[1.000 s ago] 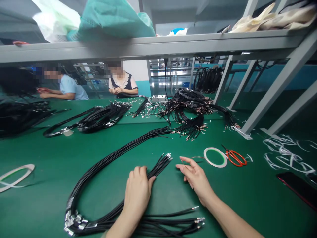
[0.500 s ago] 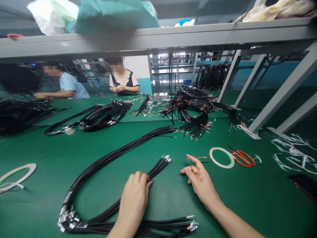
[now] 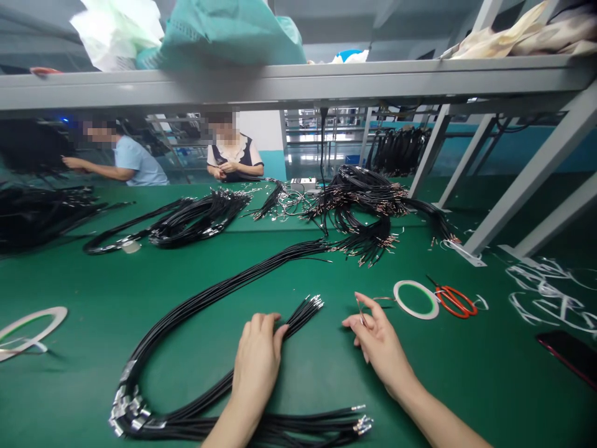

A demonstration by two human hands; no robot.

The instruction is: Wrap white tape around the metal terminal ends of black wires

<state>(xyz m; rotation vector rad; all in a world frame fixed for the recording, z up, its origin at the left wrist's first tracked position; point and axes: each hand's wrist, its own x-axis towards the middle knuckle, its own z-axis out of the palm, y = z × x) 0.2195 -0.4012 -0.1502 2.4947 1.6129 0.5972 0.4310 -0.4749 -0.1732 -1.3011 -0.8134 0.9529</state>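
My left hand (image 3: 257,361) lies curled over a bundle of black cables (image 3: 298,314) on the green table, fingers gripping the bundle a little below its metal-tipped ends. My right hand (image 3: 379,342) hovers just right of it, thumb and forefinger pinched on a thin strip of tape (image 3: 373,300) that runs to a white tape roll (image 3: 416,299). A long looped cable bundle (image 3: 196,305) curves round to the left and ends near my forearm in more metal tips (image 3: 361,424).
Red-handled scissors (image 3: 454,300) lie right of the tape roll. A dark phone (image 3: 566,356) and white scraps (image 3: 545,292) are at the right. Another tape ring (image 3: 28,325) lies far left. Heaps of black cables (image 3: 364,199) fill the far table. Two people sit opposite. A grey shelf (image 3: 298,84) hangs overhead.
My right hand went from open, fingers spread, to a pinch on the thin tape strip. My left hand stays on the cable bundle, shifted slightly.
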